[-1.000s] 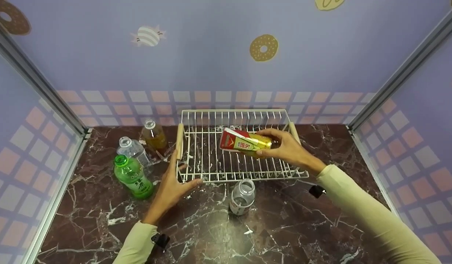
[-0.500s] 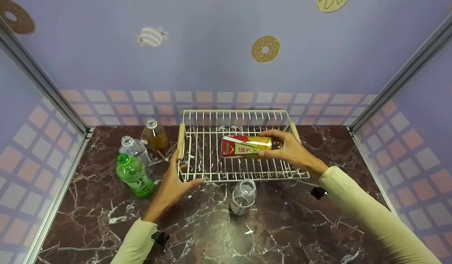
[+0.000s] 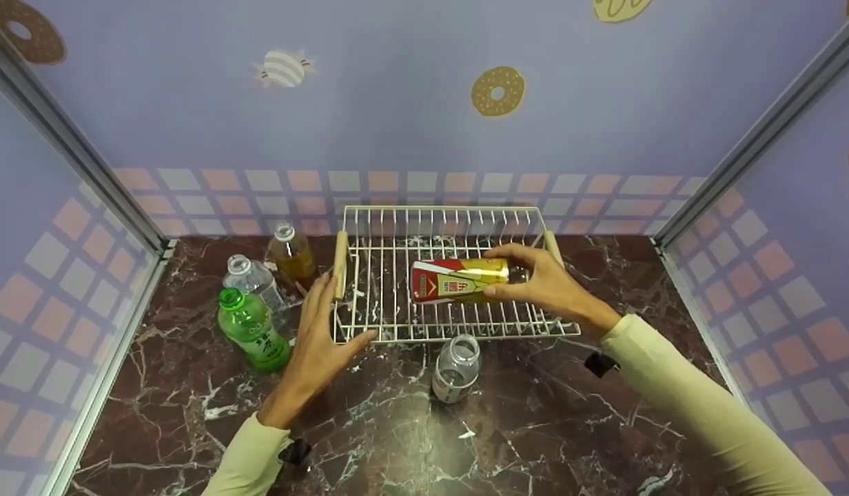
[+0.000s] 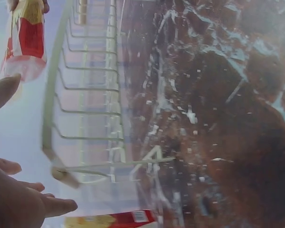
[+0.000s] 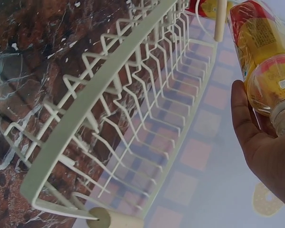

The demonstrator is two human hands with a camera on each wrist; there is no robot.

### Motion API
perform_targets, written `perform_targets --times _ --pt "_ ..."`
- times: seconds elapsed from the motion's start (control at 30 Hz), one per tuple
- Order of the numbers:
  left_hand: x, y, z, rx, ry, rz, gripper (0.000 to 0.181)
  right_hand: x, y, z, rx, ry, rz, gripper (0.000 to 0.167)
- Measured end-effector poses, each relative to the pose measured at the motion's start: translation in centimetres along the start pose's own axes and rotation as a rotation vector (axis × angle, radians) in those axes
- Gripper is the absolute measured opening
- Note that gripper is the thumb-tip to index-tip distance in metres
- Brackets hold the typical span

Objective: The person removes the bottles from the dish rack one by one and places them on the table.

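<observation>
My right hand (image 3: 545,282) grips a plastic bottle (image 3: 455,281) with a red and yellow label around its neck end. The bottle lies sideways above the white wire dish rack (image 3: 411,332), its base pointing left. In the right wrist view the clear neck of the bottle (image 5: 261,52) sits by the palm, over the rack. Spread fingers mark my left hand (image 3: 321,344), which holds nothing beside the rack's left wooden handle (image 3: 340,265). From the left wrist view, the left hand (image 4: 14,199) appears slightly apart from the rack.
An uncapped clear bottle (image 3: 457,368) stands just in front of the rack. Left of it are a green bottle (image 3: 256,334), a clear bottle (image 3: 254,279) and an amber bottle (image 3: 293,255). The marbled tabletop (image 3: 548,427) meets patterned walls at the back and sides.
The bottle in my right hand has turned from a slant to nearly level, its base end coming down. My left hand's fingers have shifted slightly left, away from the rack handle.
</observation>
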State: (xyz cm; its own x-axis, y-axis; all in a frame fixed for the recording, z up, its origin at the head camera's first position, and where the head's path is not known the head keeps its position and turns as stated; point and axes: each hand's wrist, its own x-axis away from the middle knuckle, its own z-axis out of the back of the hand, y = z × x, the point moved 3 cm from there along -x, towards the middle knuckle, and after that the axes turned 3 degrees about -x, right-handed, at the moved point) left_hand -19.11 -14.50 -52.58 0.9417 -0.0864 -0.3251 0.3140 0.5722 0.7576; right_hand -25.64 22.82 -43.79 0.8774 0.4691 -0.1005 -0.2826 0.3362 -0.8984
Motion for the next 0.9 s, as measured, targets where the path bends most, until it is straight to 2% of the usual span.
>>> perform_targets --times 0.13,0.23,0.53,0.77,0.9 --pt "0.3 2.0 0.4 -0.025 0.032 -0.119 0.103 0.5 -1.0 -0.4 0.038 -0.006 0.025 0.066" --pt "0.6 3.6 0.5 -0.028 0.025 -0.172 0.097 0.9 -1.9 -0.8 0.048 -0.019 0.036 0.066" --pt "2.0 7.4 1.0 -0.011 -0.068 -0.185 0.101 2.0 -4.7 -2.7 0.026 -0.091 0.059 0.068" --pt "3.1 10.3 1.4 -0.031 -0.108 -0.259 0.1 2.6 -6.0 -4.3 0.082 -0.161 0.153 0.064" --pt "3.7 11.3 1.4 -0.059 -0.135 -0.28 0.099 3.1 -6.4 -5.1 0.128 -0.189 0.203 0.064"
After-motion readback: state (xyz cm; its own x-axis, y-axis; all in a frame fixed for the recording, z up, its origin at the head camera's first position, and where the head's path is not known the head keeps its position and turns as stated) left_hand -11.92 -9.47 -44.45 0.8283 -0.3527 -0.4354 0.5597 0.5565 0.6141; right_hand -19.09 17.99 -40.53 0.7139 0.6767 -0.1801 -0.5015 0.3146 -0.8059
